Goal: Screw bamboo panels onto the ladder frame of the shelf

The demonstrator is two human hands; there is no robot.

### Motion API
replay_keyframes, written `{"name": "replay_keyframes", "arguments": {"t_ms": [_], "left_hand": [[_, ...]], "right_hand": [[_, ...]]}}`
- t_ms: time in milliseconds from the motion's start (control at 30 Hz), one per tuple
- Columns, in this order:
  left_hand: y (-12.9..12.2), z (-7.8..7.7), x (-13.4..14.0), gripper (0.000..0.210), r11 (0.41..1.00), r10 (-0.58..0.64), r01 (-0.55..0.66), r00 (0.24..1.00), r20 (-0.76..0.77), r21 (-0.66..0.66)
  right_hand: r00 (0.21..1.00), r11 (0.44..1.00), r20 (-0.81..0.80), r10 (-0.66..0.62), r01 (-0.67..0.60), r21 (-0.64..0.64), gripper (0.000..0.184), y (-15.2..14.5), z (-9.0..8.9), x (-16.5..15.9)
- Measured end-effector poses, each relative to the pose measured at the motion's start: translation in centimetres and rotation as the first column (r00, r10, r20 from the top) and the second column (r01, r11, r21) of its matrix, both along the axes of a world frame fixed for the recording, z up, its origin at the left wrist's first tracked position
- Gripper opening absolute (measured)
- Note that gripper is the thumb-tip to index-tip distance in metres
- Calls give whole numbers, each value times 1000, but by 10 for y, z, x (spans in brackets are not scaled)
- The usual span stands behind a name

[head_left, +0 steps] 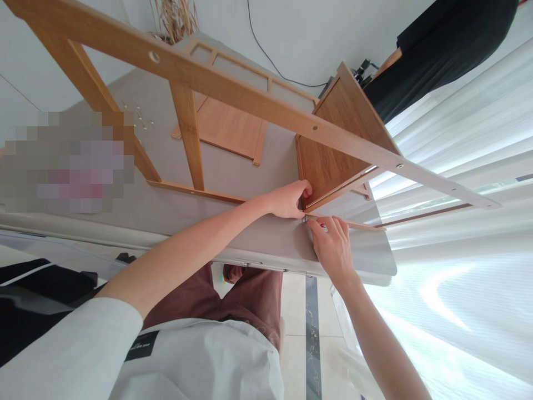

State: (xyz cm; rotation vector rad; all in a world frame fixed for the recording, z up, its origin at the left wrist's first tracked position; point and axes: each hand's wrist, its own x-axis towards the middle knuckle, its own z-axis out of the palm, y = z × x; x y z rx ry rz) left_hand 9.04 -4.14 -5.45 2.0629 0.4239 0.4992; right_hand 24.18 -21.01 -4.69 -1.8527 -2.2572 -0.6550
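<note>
A wooden frame (250,103) with slats stands on its edge across the table. A square wooden panel (333,158) rises from its lower rail (225,196) on the right. My left hand (290,199) is closed around the corner where panel and lower rail meet, fingers curled at the panel's edge. Just right of it, my right hand (333,239) pinches something small against the outer side of the rail. A bit of metal (305,219) shows at its fingertips; the rest is hidden in the fingers.
On the grey table (258,236) lie another wooden panel (233,125), a slim wooden frame (241,66) and several small metal pieces (139,115). A person's dark sleeve (449,50) is at the upper right. White curtains (458,278) hang beyond the table's right end.
</note>
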Motion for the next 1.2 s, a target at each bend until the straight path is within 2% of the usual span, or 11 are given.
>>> {"name": "replay_keyframes", "arguments": {"t_ms": [367, 600, 800, 967, 1200], "left_hand": [[0, 0, -1, 52, 1000, 1, -1, 1000, -12, -2], [-1, 3, -2, 51, 1000, 2, -2, 1000, -14, -1], [-1, 2, -2, 51, 1000, -1, 1, 1000, -8, 0], [0, 1, -1, 50, 1000, -2, 2, 1000, 4, 12], [0, 1, -1, 49, 1000, -5, 5, 1000, 0, 11]], "right_hand": [[996, 999, 93, 1, 2, -39, 37, 1, 7, -1], [994, 999, 108, 23, -19, -30, 34, 3, 14, -5], [998, 999, 65, 16, -14, -32, 27, 4, 10, -4], [998, 998, -60, 35, -38, -47, 18, 5, 6, 0], [994, 998, -100, 50, -55, -44, 19, 4, 3, 4]]}}
